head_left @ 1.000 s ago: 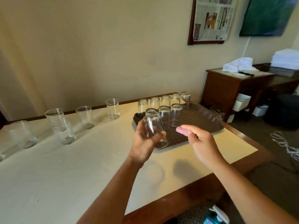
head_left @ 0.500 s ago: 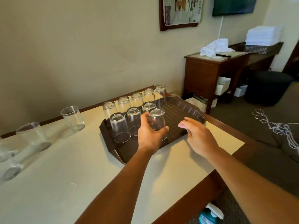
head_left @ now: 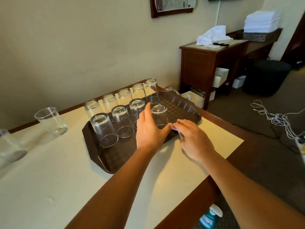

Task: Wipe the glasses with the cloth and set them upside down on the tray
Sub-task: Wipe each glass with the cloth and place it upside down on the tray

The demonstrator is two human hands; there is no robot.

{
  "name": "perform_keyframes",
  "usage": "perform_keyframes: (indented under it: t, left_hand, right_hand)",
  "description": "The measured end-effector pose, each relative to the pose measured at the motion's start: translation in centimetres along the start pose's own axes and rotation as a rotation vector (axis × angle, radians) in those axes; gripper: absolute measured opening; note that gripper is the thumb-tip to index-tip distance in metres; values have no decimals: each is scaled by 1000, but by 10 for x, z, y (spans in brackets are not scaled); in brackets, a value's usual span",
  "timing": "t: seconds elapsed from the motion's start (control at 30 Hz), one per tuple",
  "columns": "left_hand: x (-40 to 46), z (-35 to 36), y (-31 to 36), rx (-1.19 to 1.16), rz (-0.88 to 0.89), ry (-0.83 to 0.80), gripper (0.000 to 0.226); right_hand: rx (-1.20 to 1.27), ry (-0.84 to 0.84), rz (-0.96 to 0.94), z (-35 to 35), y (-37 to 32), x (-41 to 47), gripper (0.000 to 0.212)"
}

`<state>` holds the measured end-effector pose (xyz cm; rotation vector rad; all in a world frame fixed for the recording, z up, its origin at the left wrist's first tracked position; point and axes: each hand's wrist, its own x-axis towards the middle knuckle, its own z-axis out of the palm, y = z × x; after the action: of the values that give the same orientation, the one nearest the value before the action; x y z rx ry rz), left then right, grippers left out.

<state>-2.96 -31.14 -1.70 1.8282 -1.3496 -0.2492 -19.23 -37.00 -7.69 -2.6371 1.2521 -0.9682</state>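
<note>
A brown tray [head_left: 113, 164] on the cream table holds several clear glasses standing upside down in two rows. My left hand [head_left: 149, 131] grips the rightmost front-row glass [head_left: 159, 115], fingers behind it and thumb in front; the glass stands mouth down on the tray. My right hand [head_left: 193, 138] rests at the tray's near right edge and holds a pink cloth [head_left: 174, 128], which is mostly hidden under the fingers. Two upright glasses stand left of the tray: one close to it [head_left: 52, 121], and a blurred one [head_left: 9, 146] at the frame's edge.
The table's wooden edge [head_left: 219, 177] runs close on my right. Beyond it stand a dark wooden side table [head_left: 203, 63] with a white rag, a stack of white towels [head_left: 262, 19] and a black bin [head_left: 265, 76]. A tangled white cord [head_left: 274, 118] lies on the carpet; a blue spray bottle [head_left: 208, 218] sits below.
My left hand carried the glass from mid-air to the tray and set it mouth down in the front row. My right hand dropped to the tray's edge. The view swung right.
</note>
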Motion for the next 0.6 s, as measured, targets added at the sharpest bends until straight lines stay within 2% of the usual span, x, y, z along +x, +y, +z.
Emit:
perform_keyframes:
  t: [0.07, 0.17, 0.23, 0.3, 0.47, 0.6]
  left_hand:
    - [-4, -13, 5, 230, 208, 32, 90]
    - [4, -38, 14, 602, 424, -150, 76]
    - [17, -50, 18, 760, 446, -264, 73]
    - [34, -57, 23, 812, 456, -319, 67]
    - [76, -63, 32, 865, 415, -463, 65]
    - [92, -64, 32, 861, 337, -493, 73]
  right_hand:
    - [-2, 25, -5, 0, 1, 1, 40]
    - [-9, 38, -16, 3, 0, 0, 39]
    - [-20, 39, -15, 4, -1, 0, 39]
    - [-20, 43, -10, 3, -2, -1, 40]
    - [-23, 55, -26, 0, -3, -1, 39]
    - [-16, 63, -43, 2, -2, 0, 40]
